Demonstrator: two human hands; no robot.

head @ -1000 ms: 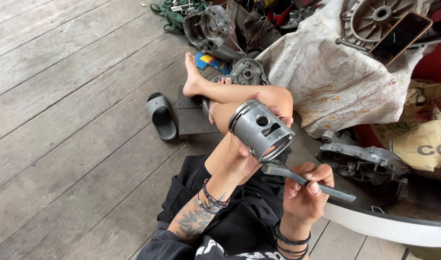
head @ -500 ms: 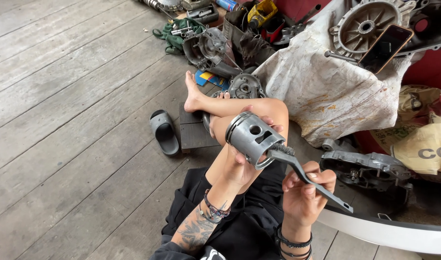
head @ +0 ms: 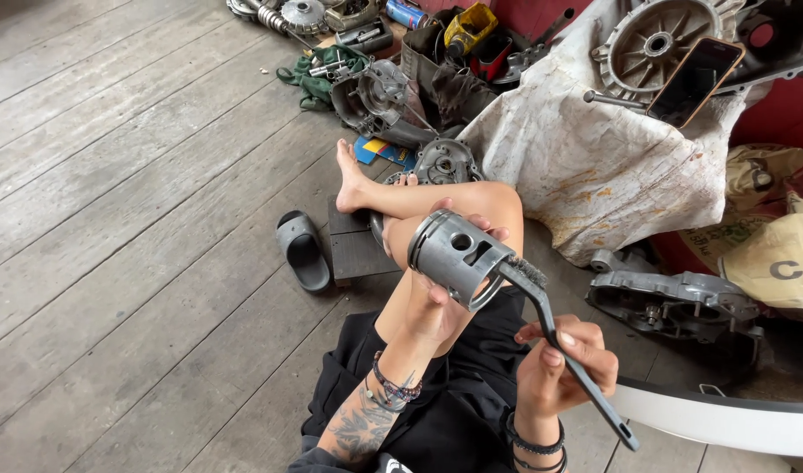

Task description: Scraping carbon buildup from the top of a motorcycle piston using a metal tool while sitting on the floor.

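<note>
- Piston, grey metal, sits in the left hand, raised above the bent knee; the fingers wrap its far side, so that hand is closed around it, skirt end turned toward the right.
- Brush, a dark-handled wire one, is gripped by the right hand, fingers curled tight about the middle of the handle; its bristle head touches the piston's open rim.
- Change since a second ago: the piston was then held with its pin hole facing the camera and the brush lay flat below it, apart from the rim. Half a second ago the brush had tipped up toward the skirt. Now the bristles are against the edge, and the piston has rolled a little so the hole faces up and left.
- Judgement: the scrubbing of the piston's rim looks to be in hand rather than being set up; contact has been made and the handle slants down and right, away from the body.
- Around: a bare leg stretched over the plank floor, a grey sandal beside a dark block, engine casings near the right, and a phone leaning on a cloth-covered part further back.
</note>
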